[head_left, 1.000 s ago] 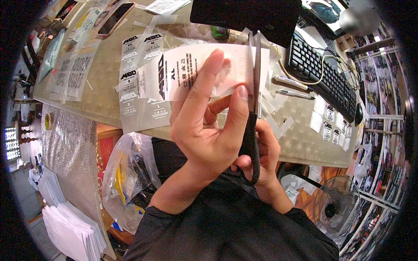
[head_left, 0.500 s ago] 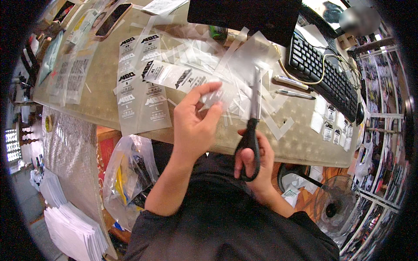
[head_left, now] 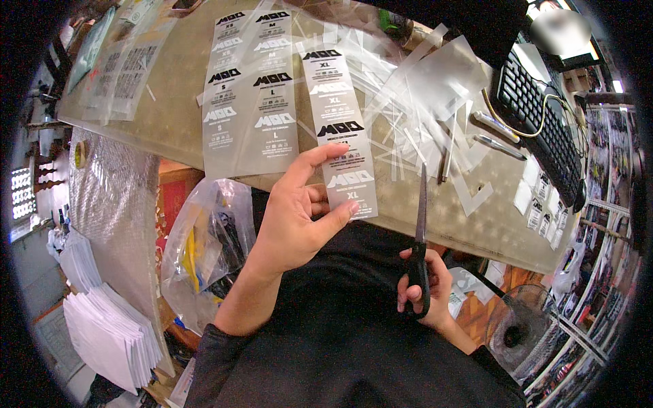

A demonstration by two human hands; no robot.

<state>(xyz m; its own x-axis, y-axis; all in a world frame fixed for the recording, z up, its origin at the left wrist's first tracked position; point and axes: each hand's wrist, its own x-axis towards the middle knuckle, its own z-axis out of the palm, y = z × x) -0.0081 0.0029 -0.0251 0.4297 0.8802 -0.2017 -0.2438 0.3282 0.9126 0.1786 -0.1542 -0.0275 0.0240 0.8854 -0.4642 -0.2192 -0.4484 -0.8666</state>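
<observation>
Item: one translucent film strip (head_left: pixel 333 105), printed with alternating black and white marks; raised over the near edge of the tabletop (head_left: pixel 173 126), its far end toward the far edge, its lower end at the near edge.

Left hand (head_left: pixel 289 217): grip pinching the lower part of the strip, forefinger across its face, thumb lower down; remaining fingers curled.

Right hand (head_left: pixel 434 289): grip closed round the black handles of the scissors (head_left: pixel 422 228); blades appear pressed together, pointing away from the body, across the near edge, clear of the strip.

Left of the strip: printed film in two columns (head_left: pixel 248 102), flat, reaching the near edge. Toward the tabletop's left end: film with dark printed blocks (head_left: pixel 122 88).

Right of the strip: loose clear offcuts (head_left: pixel 388 102), heaped and overlapping; a white-barrelled marker (head_left: pixel 495 125) beside a silver pen (head_left: pixel 502 147).

Toward the right end: black keyboard (head_left: pixel 537 122), set aslant; small white labels (head_left: pixel 544 207) near the right corner of the near edge.

Below tabletop level: clear plastic bag (head_left: pixel 197 265), left; fan (head_left: pixel 513 333), right.
</observation>
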